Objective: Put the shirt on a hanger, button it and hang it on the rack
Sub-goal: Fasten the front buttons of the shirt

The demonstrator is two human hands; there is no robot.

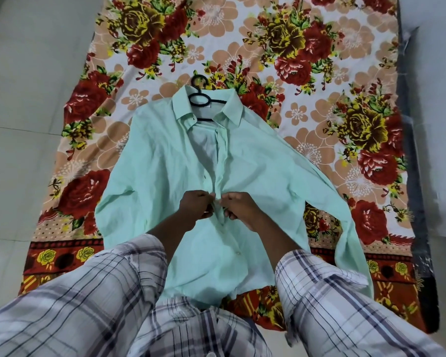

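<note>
A mint-green long-sleeved shirt [165, 161] lies face up on a flowered bedsheet [319, 73], collar away from me. A black hanger [200, 100] is inside it, its hook sticking out past the collar. The front stands open from the collar down to the middle. My left hand [193, 208] pinches the left edge of the placket at mid-chest. My right hand [238, 208] pinches the right edge directly opposite, the two hands nearly touching. A white button [238, 253] shows lower down on the closed part of the front.
The flowered sheet covers a narrow mattress with a dark edge [420, 202] on the right. Pale floor tiles [23, 99] lie on the left. My plaid sleeves [101, 292] fill the lower part of the view. No rack is in view.
</note>
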